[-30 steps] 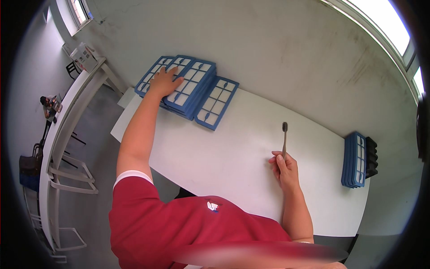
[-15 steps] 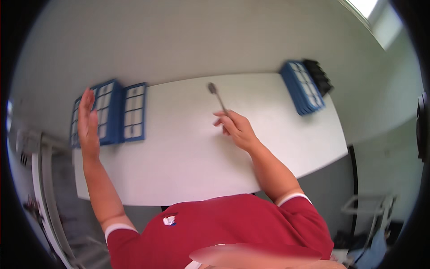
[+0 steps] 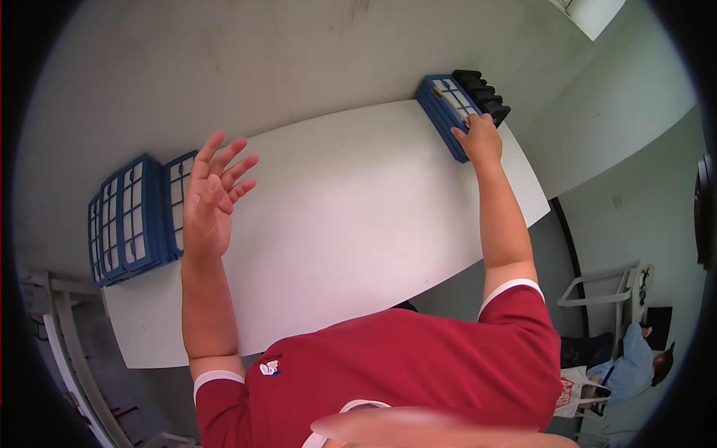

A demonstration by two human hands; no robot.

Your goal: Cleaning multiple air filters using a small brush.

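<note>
My left hand (image 3: 209, 201) is raised over the left part of the white table (image 3: 351, 201), palm in view and fingers spread, holding nothing. Behind it stand blue-framed white panels (image 3: 119, 216), and it partly hides a narrower blue-framed panel (image 3: 178, 194). At the far right corner, my right hand (image 3: 482, 138) rests at the near end of a stack of blue-framed panels (image 3: 442, 112). Its fingers are bent over the top panel, and the thumb lies along the side. What they grip is hidden. A thin tan piece (image 3: 438, 92) shows on the top panel.
Black ridged pieces (image 3: 482, 93) stand beside the right stack. A wall (image 3: 299, 67) rises behind the table. At the lower right are a white metal frame (image 3: 597, 291), a white bag (image 3: 569, 393) and another person in light blue (image 3: 631, 366).
My right hand has moved far right from mid-table to the right stack; the slim dark-headed tool it held is not clearly visible now. My left hand has shifted right and its fingers have spread.
</note>
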